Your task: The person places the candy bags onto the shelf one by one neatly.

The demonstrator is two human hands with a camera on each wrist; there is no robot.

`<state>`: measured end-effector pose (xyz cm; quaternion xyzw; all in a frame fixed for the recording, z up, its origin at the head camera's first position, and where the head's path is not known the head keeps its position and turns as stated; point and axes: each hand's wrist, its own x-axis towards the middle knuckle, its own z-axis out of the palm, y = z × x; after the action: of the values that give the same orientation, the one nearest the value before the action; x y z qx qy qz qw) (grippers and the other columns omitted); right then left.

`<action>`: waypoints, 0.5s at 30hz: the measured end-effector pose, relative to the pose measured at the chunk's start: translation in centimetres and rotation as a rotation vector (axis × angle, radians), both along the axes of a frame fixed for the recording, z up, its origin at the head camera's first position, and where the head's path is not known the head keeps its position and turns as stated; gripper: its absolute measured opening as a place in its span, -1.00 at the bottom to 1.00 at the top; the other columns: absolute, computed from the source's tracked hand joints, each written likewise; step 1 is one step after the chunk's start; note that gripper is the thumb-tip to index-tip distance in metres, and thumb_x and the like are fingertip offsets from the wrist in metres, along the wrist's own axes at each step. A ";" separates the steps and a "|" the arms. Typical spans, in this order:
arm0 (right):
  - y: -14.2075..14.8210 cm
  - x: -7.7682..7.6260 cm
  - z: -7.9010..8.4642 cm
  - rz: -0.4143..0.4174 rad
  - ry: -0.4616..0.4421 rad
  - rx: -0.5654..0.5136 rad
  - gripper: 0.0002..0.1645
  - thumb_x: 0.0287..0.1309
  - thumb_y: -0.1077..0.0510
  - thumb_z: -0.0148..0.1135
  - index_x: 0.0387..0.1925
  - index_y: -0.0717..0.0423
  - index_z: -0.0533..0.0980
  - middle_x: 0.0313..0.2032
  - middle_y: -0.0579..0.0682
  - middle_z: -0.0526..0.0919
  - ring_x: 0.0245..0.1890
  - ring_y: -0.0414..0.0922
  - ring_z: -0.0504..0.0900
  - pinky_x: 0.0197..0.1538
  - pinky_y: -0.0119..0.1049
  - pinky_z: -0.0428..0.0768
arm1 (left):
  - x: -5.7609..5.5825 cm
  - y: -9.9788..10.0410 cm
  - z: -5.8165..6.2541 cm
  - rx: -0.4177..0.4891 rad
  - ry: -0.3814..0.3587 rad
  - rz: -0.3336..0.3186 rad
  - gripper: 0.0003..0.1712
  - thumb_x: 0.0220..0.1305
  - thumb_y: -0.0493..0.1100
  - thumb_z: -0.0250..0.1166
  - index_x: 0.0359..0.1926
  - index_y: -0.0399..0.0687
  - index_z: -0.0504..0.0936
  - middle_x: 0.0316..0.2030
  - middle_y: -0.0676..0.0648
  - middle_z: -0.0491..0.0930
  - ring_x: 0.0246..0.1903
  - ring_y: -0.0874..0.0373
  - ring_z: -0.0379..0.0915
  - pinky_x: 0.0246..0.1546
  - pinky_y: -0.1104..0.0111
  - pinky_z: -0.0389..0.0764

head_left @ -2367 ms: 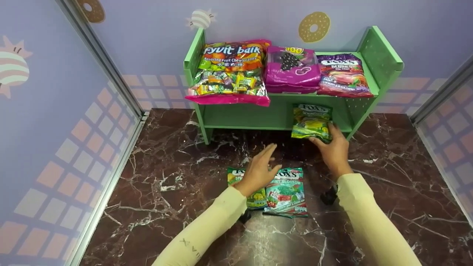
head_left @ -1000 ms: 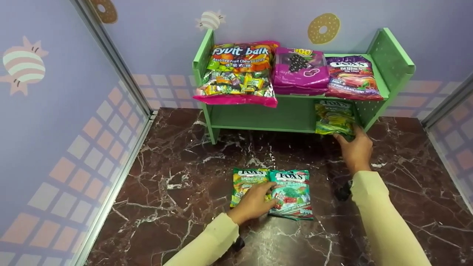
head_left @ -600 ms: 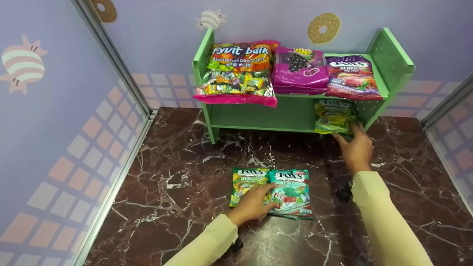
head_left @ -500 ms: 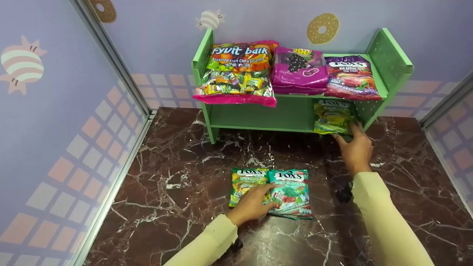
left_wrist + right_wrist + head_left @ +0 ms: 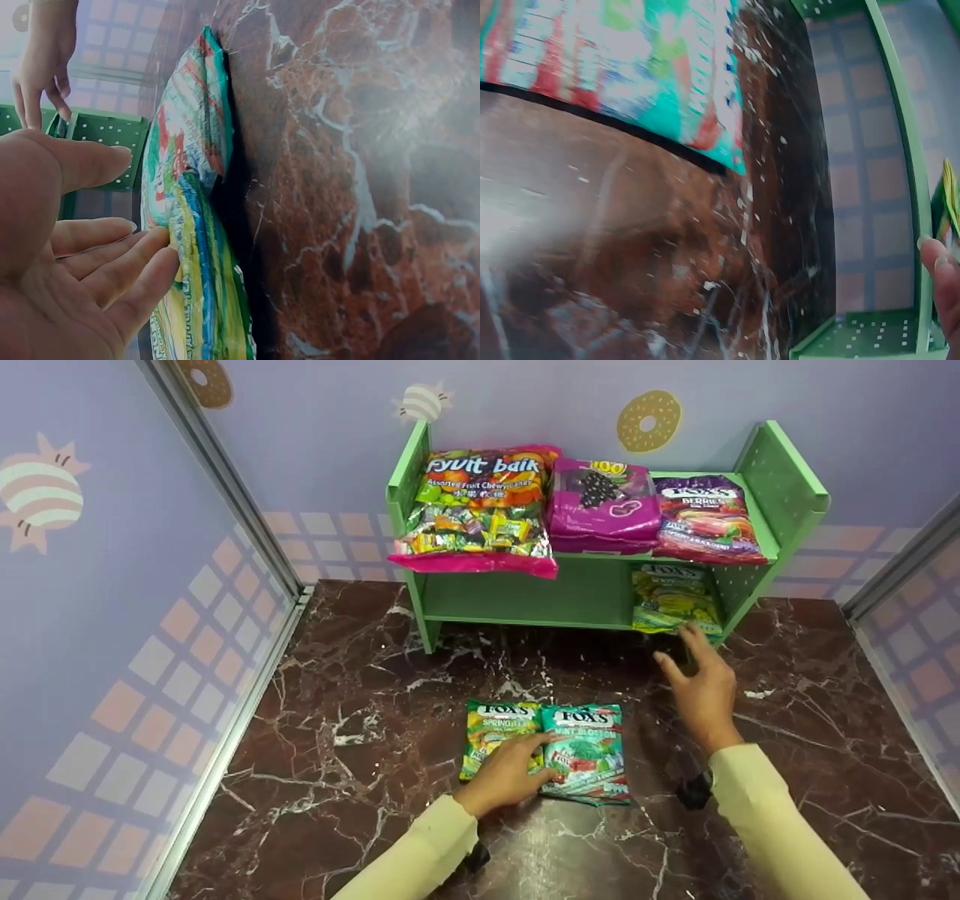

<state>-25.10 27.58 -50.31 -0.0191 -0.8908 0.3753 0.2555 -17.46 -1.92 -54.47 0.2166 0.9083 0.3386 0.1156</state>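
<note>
My left hand (image 5: 504, 775) lies over two candy bags on the floor, its fingers loosely extended. Under it are a yellow-green Fox's Spring Tea bag (image 5: 501, 725) and a teal Fox's Mint Blossom bag (image 5: 589, 750), side by side. In the left wrist view, fingertips touch the yellow-green bag (image 5: 196, 300). My right hand (image 5: 703, 686) hovers just in front of the shelf's lower level, thumb and fingers apart, holding nothing. Beyond it, a green-yellow Fox's bag (image 5: 675, 598) leans at the right end of that level; the upper shelf overhangs its top.
The green shelf (image 5: 525, 604) stands against the back wall. Its top carries a Fruit Baik candy bag (image 5: 480, 510), a purple grape-picture pack (image 5: 606, 506) and a Fox's Berries bag (image 5: 707, 519). Panels rise at left and right; brown marbled floor (image 5: 360, 780) lies in front.
The right hand carried the green-yellow bag right onto the lower shelf, let go and drew back toward me. The left hand came down onto the two floor bags.
</note>
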 end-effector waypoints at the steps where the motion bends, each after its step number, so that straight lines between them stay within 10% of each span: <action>1: -0.2 0.3 -0.2 0.011 0.009 -0.001 -0.32 0.13 -0.03 0.36 0.28 0.05 0.44 0.36 0.07 0.39 0.34 0.11 0.38 0.31 0.08 0.39 | 0.0 -0.1 0.0 -0.003 -0.001 0.001 -0.38 0.29 0.02 0.28 0.35 0.09 0.39 0.13 -0.06 0.56 0.02 0.05 0.54 0.00 0.14 0.60; 15: -2.5 4.2 -3.1 0.321 -0.373 0.141 -0.14 0.03 -0.03 0.44 0.30 0.25 0.36 0.36 0.32 0.30 0.33 0.38 0.26 0.37 0.28 0.19 | 0.2 -0.6 -0.1 0.018 -0.013 0.012 -0.38 0.30 0.02 0.28 0.33 -0.02 0.40 0.12 -0.11 0.57 0.05 0.04 0.54 0.04 0.09 0.58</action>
<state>-20.91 25.09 -53.45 0.0714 -0.9381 0.3380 0.0249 -17.22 -2.53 -54.60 0.2100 0.9058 0.3487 0.1173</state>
